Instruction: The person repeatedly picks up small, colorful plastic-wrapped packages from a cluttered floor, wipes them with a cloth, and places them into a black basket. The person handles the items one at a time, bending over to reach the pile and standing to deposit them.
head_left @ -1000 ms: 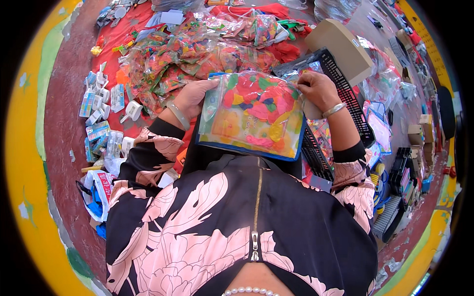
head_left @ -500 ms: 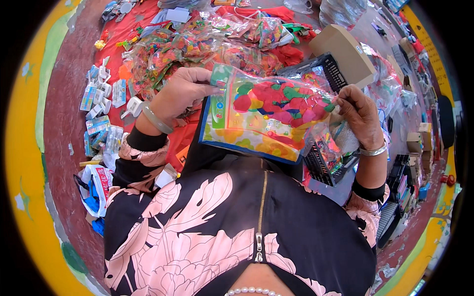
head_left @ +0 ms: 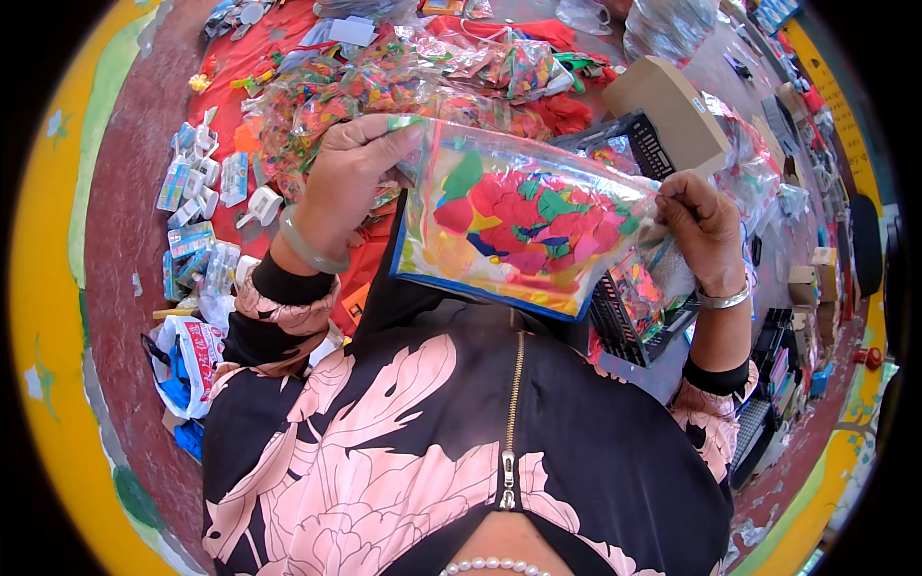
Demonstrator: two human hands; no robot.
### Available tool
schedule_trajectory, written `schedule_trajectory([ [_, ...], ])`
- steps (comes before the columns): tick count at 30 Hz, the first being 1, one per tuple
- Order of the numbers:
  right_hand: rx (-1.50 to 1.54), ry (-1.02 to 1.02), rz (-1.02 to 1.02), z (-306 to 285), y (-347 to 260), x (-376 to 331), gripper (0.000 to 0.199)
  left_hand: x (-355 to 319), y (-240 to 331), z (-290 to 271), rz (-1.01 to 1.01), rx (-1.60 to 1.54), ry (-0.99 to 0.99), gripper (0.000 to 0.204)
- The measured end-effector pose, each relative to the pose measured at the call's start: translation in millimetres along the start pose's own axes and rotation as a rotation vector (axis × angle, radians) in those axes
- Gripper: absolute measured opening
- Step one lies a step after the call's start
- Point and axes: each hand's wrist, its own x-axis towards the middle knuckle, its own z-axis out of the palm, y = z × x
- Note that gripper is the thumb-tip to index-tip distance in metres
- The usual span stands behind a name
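Note:
A clear plastic bag (head_left: 538, 216) filled with flat red, green, pink and yellow balloons is stretched between my two hands above my lap. It has a blue border along its lower edge. My left hand (head_left: 355, 178) is closed in a pinch on the bag's upper left corner, where a bit of green shows at the fingertips. The right hand (head_left: 703, 226) has curled fingers gripping the opposite corner. Both thumbs press against the plastic.
A heap of similar balloon bags (head_left: 384, 91) lies beyond my hands on a red cloth. White plastic gadgets (head_left: 197, 173) and a white shopping bag (head_left: 187, 355) are at the left. To the right stand an open cardboard box (head_left: 663, 110) and a black crate (head_left: 634, 326).
The green printed label by my left hand has mostly gone from sight. The bag's face is pulled flatter, so the balloons show more plainly. My right hand has barely moved.

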Motion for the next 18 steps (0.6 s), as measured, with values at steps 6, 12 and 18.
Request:
schedule_trajectory([
  [6, -0.087, 0.205, -0.115, -6, 0, 14, 0.004, 26, 15, -7, 0.216, 0.241, -0.043, 0.02],
  [12, -0.739, 0.344, -0.546, -5, -13, -5, 0.013, 20, 19, -15, 0.683, 0.551, -0.346, 0.013],
  [18, -0.662, -0.183, -0.566, 71, 21, -64, 0.014, -18, -54, -39, 0.462, 0.764, -0.571, 0.014],
])
